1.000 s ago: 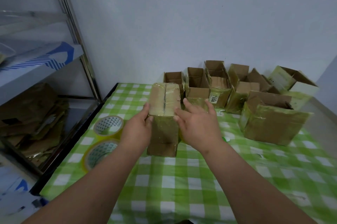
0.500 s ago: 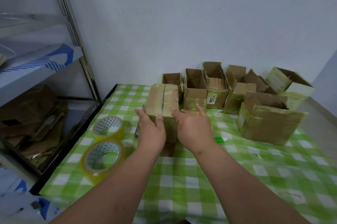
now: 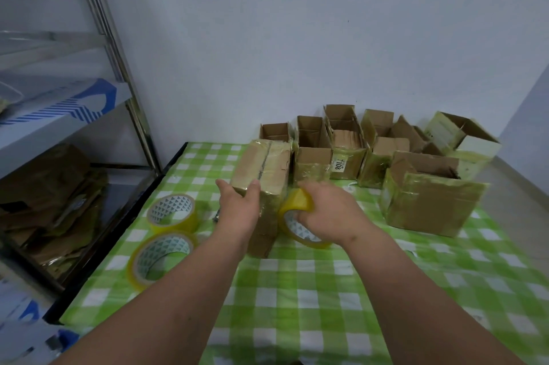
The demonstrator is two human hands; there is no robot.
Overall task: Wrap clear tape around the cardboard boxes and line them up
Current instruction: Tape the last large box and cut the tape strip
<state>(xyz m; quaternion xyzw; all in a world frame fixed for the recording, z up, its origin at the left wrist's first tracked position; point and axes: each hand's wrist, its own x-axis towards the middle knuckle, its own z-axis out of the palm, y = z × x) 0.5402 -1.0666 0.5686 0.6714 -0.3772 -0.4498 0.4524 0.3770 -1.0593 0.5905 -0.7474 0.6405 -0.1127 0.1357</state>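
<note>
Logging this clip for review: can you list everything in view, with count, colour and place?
closed box: one, brown, tape-wrapped, upright at mid table, held by the left hand
open boxes: about six, brown, partly taped, along the wall at the table's back
large open box: one, brown, taped, on the table's right
free tape rolls: two, yellowish, on the table's left, lying flat
held tape roll: one, yellowish, right of the closed box, in the right hand
tablecloth: one, green and white check, over the table
metal shelf: one, silver, far left, flattened cardboard on its lower level
wall: white, behind
left hand: on the closed box's near upper edge
right hand: gripping the held tape roll
</note>
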